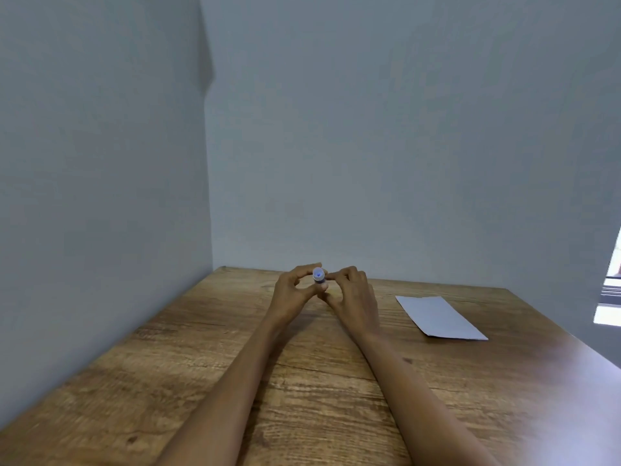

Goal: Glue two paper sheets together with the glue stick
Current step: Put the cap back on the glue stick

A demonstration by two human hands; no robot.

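A small glue stick (pixel 319 276) with a pale cap end and a dark body is held upright above the far middle of the wooden table (pixel 201 381). My left hand (pixel 291 294) pinches it from the left with curled fingers. My right hand (pixel 353 295) grips it from the right, fingertips at its body. A white paper sheet (pixel 438 317) lies flat on the table to the right of my hands, apart from them. I cannot tell whether it is one sheet or two stacked.
Grey walls meet in a corner behind the table's far left end. The table's right edge runs diagonally at the lower right, with a bright window strip (pixel 610 297) beyond it.
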